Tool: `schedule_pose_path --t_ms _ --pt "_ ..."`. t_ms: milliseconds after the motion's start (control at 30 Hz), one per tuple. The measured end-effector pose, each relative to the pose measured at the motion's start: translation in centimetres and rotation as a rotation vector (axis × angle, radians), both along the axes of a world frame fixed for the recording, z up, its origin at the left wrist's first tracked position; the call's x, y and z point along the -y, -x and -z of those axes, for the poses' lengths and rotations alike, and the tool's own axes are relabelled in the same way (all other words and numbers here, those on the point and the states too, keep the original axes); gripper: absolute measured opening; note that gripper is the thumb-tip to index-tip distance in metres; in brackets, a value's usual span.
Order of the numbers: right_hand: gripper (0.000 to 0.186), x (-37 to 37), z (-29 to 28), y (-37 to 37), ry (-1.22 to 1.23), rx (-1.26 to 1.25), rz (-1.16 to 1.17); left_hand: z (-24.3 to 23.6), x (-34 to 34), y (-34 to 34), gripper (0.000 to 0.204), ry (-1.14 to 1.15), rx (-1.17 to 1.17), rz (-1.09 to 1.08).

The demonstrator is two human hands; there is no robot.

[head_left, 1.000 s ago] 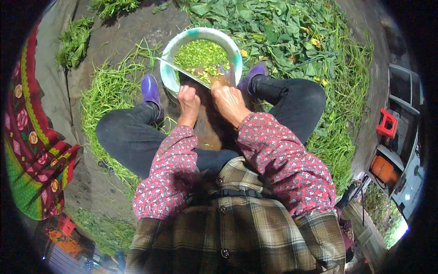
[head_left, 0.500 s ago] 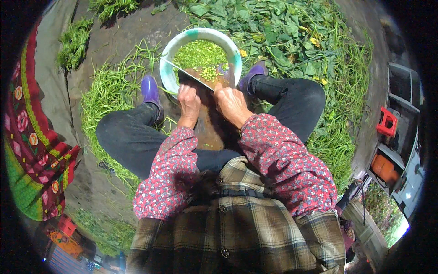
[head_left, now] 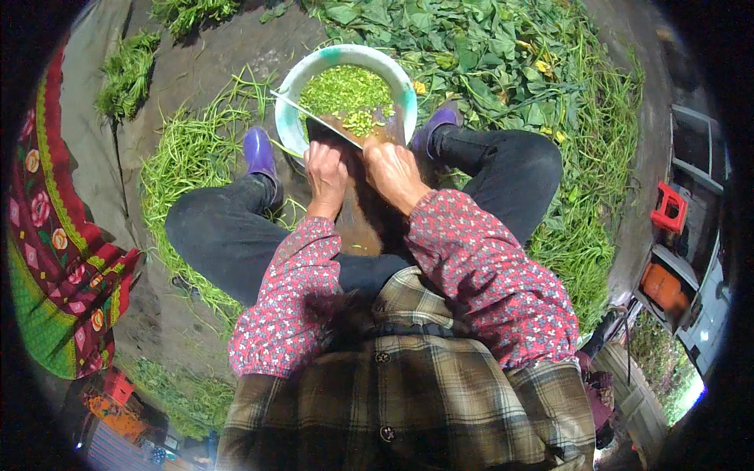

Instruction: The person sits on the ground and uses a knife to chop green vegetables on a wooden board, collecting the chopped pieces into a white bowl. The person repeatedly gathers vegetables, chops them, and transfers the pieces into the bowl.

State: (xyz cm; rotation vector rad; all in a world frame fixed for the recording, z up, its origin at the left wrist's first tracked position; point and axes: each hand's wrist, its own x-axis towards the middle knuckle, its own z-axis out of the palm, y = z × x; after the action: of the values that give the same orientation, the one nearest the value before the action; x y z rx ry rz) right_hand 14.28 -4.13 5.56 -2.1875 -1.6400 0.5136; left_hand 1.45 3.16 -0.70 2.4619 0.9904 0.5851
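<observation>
My right hand (head_left: 393,171) is closed round the grip of a wide-bladed knife (head_left: 316,119). Its blade slants up and left across a wooden board (head_left: 361,228). Close beside it, my left hand (head_left: 325,177) is closed on the board, with its fingertips and whatever they hold hidden at the blade. The board runs from my lap into a pale green-and-white basin (head_left: 401,77). Chopped green pieces (head_left: 338,86) fill the far side of the basin, and a few loose ones lie on the board's far end, beyond the blade.
Green stems (head_left: 188,169) lie in a heap at my left, with bundles (head_left: 129,74) farther off. A large pile of leafy vines (head_left: 471,63) spreads at the far right. Purple shoes (head_left: 259,153) flank the basin. A red stool (head_left: 668,207) stands at the right.
The knife and my right hand have shifted slightly left, and the blade tip has risen toward the basin's left rim. My left hand stays nearly in place.
</observation>
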Motion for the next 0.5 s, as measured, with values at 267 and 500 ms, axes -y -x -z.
schedule_pose_path --t_ms 267,500 --pt "0.016 0.9 -1.4 -1.6 -0.067 -0.212 0.256 0.0 0.1 -0.4 0.021 0.094 0.287 0.084" --pt "0.014 2.1 -2.7 -1.1 -0.034 -0.159 0.220 -0.2 0.4 -1.0 0.022 0.134 0.247 -0.003"
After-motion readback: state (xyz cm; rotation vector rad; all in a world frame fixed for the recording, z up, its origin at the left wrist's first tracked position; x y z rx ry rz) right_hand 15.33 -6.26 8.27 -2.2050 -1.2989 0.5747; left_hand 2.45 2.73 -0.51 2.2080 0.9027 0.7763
